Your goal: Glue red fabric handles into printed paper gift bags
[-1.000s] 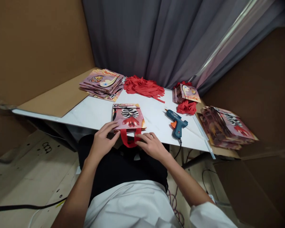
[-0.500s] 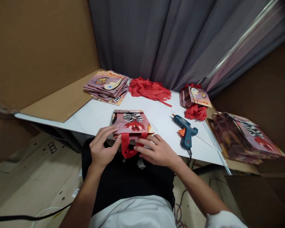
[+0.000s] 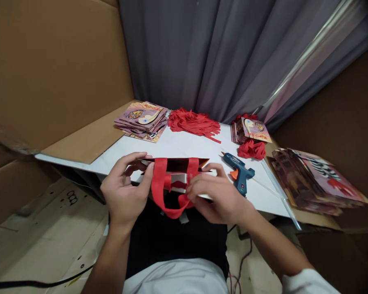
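Note:
A small paper gift bag (image 3: 176, 166) is at the table's front edge, its open mouth facing me. Red ribbon handles (image 3: 160, 192) loop down from its rim towards my lap. My left hand (image 3: 125, 188) grips the bag's left side, thumb on the near face and fingers behind. At the right, my right hand (image 3: 216, 192) is closed at the ribbon's right end, its fingers touching the ribbon and the bag's rim. What lies under those fingertips is partly hidden.
A blue glue gun (image 3: 239, 171) lies right of the bag. Behind are a stack of printed bags (image 3: 144, 118), a heap of red ribbons (image 3: 194, 122) and another bag stack (image 3: 253, 130) with a ribbon bundle (image 3: 252, 149). More bags (image 3: 322, 179) lie far right. Cardboard walls (image 3: 58, 73) flank the table.
The bag has been tipped from lying with its printed face up to showing its open mouth and inside. My left hand has closed around its side; the right fingers have closed at the ribbon.

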Demonstrator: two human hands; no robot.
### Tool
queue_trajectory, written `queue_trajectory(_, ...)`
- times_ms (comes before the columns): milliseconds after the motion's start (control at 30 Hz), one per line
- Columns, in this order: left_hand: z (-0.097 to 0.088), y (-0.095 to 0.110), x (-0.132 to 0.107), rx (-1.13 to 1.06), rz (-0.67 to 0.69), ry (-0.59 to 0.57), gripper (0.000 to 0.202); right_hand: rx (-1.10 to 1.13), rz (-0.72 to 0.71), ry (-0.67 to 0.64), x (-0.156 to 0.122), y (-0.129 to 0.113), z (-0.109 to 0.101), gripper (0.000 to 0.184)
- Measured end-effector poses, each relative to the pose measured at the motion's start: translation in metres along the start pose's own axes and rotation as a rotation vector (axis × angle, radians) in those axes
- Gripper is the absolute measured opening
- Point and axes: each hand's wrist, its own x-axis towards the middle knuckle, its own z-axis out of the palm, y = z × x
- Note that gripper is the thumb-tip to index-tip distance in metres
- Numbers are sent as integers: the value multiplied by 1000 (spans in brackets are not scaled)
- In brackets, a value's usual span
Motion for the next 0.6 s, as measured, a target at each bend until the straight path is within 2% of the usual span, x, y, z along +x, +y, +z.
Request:
queue_trajectory(100,-2,1,-3,-46,-13,-68,30,271,216,259,32,-2,-30,9)
queue_trajectory(167,-3,3,-7,-95,-25,-114,33,382,340,338,56,12,-43,13)
queue_trajectory(300,-4,17,-16,-200,-88,-133,37,576,539,229,88,66,-43,36)
queue_trajectory(400,-9,32,-21,-262,-146,-94,35,750,731,190,89,98,-29,39)
queue_trajectory(467,-13,39,-23,-291,-215,-68,33,852,835,179,84,105,-20,33)
queue_trajectory(600,-14,45,-22,-341,-407,-48,30,974,930,151,73,99,-10,26)
